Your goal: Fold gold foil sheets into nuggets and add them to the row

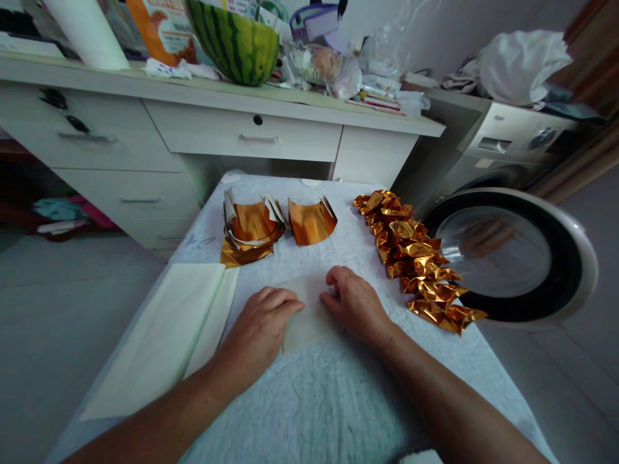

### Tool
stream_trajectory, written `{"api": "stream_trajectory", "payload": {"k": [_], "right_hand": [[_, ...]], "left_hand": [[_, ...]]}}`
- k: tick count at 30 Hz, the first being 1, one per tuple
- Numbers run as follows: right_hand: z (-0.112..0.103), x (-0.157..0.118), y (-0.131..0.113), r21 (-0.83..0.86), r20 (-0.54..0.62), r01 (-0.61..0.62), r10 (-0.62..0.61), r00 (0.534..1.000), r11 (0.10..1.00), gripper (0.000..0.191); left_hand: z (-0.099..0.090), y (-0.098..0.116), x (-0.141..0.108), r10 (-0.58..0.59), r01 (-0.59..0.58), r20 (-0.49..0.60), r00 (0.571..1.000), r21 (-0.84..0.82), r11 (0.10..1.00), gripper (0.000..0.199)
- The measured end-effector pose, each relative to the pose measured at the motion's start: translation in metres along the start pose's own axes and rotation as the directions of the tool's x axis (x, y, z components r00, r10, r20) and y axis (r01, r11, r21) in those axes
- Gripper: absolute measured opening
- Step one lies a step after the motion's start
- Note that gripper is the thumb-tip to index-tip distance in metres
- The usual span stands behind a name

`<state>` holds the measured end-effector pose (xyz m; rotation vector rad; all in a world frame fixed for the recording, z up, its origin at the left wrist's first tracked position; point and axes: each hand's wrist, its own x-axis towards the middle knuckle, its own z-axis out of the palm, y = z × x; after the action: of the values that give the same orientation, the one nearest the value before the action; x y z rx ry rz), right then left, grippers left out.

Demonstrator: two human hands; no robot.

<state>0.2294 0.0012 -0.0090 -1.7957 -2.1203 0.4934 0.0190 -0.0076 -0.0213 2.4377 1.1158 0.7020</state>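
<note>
A small, pale, translucent sheet of paper [309, 330] lies on the cloth-covered table in front of me. My left hand [265, 319] is at its left side, thumb and fingers pressed together on the paper. At its upper right, my right hand [355, 303] has curled fingers, thumb and forefinger at the paper's edge; the exact grip is partly hidden. Beyond my hands stand a stack of curled gold foil sheets [251, 222] and a single curved gold foil piece [312, 222]. To the left lies a pile of larger pale paper sheets [159, 328].
Crumpled, folded gold foil pieces [416, 251] form a row along the table's right side. The open round door [575, 258] of a washing machine [520, 132] borders that side. Behind is a white desk [232, 132] bearing a cut watermelon [236, 45] and clutter.
</note>
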Motion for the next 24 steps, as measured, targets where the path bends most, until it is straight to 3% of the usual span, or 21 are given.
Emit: {"api": "stream_trajectory", "payload": {"k": [3,6,9,13,18,24], "right_hand": [[-0.011,-0.002,0.001,0.081,0.059,0.143,-0.148,0.987,0.986,0.014],[-0.022,-0.004,0.001,0.154,0.185,0.303,-0.329,0.926,0.940,0.017],[-0.029,-0.007,0.000,0.169,0.275,0.380,-0.413,0.868,0.910,0.029],[-0.030,-0.009,-0.001,0.143,0.335,0.418,-0.442,0.832,0.897,0.041],[-0.030,-0.012,-0.005,0.075,0.359,0.436,-0.432,0.827,0.897,0.038],[-0.030,-0.011,-0.011,0.038,0.350,0.450,-0.434,0.830,0.892,0.034]], "left_hand": [[0.005,-0.002,-0.001,0.006,-0.006,0.020,1.000,0.009,1.000,0.044],[0.006,-0.003,-0.002,0.005,-0.005,0.034,0.999,0.012,1.000,0.047],[0.002,-0.001,-0.002,-0.010,0.011,0.051,0.999,-0.021,1.000,0.045],[-0.005,0.001,0.000,-0.055,0.061,0.072,0.996,-0.086,0.994,0.038],[-0.008,0.000,0.003,-0.093,0.105,0.090,0.992,-0.133,0.986,0.029],[-0.008,-0.001,0.002,-0.157,0.164,0.087,0.984,-0.076,0.984,0.018]]}}
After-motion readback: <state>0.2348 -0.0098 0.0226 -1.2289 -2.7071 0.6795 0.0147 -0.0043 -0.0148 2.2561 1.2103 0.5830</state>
